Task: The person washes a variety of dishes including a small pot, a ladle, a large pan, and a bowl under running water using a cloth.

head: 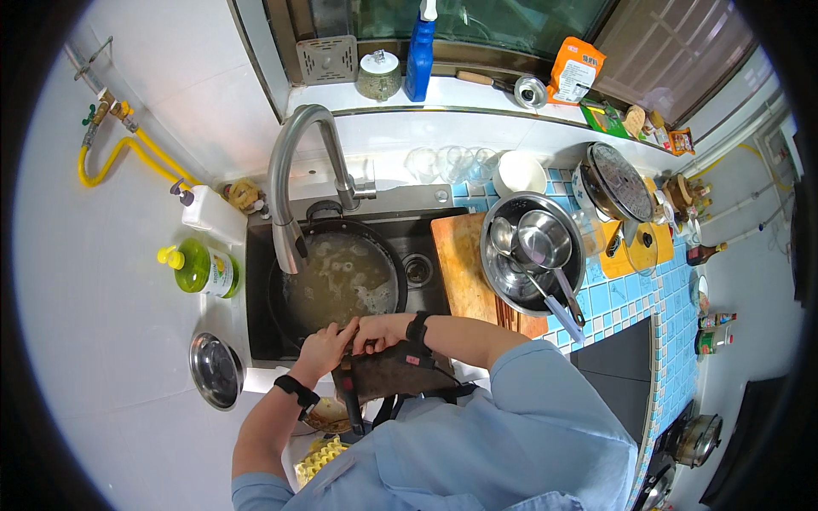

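Note:
A large black pan (340, 274) sits in the dark sink (422, 223), filled with cloudy, brownish water with foam patches. Its long handle (350, 399) points toward my body, and a small loop handle (324, 209) is on the far side. My left hand (323, 350) and my right hand (381, 332) meet at the near rim, where the long handle joins. Their fingers touch or overlap. Whether either one grips something small there is hidden by the fingers. Over the pan's left part hangs the spout of a steel faucet (291, 246).
Right of the sink, a wooden cutting board (457, 255) partly lies under a steel bowl (495, 281) holding a ladle (503, 233) and a small saucepan (544, 237). Drinking glasses (457, 165) stand behind. Left are a green detergent bottle (198, 268), a white pump bottle (214, 214) and a steel bowl (216, 370).

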`<state>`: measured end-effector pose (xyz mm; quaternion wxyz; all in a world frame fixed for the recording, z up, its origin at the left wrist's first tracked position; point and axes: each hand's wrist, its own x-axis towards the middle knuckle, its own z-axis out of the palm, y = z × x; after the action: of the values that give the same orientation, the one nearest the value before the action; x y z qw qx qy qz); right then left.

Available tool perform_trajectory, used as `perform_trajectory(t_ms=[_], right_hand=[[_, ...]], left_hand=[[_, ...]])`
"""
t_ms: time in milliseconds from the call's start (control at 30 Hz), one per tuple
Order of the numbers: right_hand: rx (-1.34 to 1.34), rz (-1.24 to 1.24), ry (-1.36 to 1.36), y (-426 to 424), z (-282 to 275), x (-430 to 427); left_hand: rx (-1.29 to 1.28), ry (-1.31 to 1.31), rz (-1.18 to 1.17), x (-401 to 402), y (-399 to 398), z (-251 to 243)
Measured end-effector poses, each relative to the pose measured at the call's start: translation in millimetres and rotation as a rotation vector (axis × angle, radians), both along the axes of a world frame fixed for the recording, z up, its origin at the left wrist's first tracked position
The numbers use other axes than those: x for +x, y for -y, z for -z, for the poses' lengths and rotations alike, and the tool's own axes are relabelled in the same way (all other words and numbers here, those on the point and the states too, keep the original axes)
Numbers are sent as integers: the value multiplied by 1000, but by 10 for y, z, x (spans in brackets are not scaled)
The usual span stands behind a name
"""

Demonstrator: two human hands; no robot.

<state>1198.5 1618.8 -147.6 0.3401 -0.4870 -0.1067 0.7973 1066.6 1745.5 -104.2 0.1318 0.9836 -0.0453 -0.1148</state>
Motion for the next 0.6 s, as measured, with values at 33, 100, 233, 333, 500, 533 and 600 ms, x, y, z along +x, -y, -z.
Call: perform_trajectory(t_ms=[33,100,233,333,500,533,600], right_hand=[[34,86,-50,15,-145,75],[68,178,-100,43,-156,126],[86,568,-45,175,-76,67],[711,173,1390,347,-219,-97],[1171,-263,1778,333,-774,-48],[1313,-239,1815,264,-756,-23],[1544,-197,1758,135,-904,11]], left_hand=[[1,1,-2,-28,16,11],[-219,-7,-281,-65,58,70],[-877,-128,-732,-47,48,160],[-1428,-396,-1089,-100,19,9],[-2107,-636,-1101,-219,68,-202],[-2184,-808,-1041,-242,103,-257],[-2324,-1055,-878,-317,121,-293]])
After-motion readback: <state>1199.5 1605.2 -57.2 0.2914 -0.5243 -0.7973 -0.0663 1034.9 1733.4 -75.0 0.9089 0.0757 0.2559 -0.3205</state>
